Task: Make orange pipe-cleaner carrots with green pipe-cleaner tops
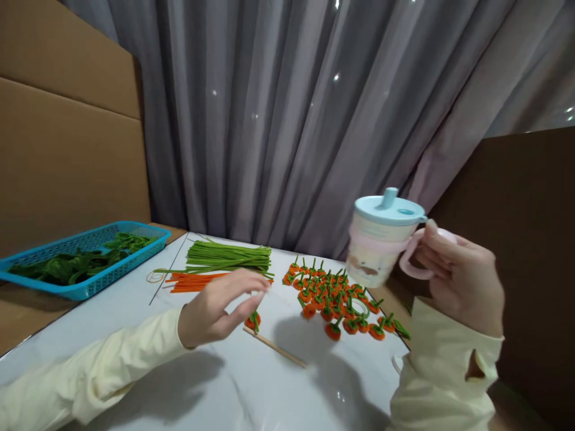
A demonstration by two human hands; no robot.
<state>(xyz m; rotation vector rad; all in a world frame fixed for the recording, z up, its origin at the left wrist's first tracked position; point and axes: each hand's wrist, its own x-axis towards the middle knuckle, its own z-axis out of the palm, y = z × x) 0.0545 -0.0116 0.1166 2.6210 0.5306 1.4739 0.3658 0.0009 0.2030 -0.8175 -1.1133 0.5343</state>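
My right hand [462, 275] grips the pink handle of a cup [380, 239] with a light blue lid, raised above the right side of the table. My left hand [224, 305] hovers over the table with thumb and fingers apart, nothing between them. Just beyond its fingertips lies one orange and green pipe-cleaner piece [253, 321]. A thin wooden stick [276, 347] lies in front of it. Many similar orange pieces with green stems [332, 299] are grouped right of centre, around a roll of tape [360, 308].
Green pipe cleaners [229, 255] and orange ones [193, 281] lie at the back left of the white table [242, 389]. A blue basket [85, 290] holds green leafy pieces at the far left. Cardboard panels [72, 137] flank both sides, with a grey curtain [278, 120] behind.
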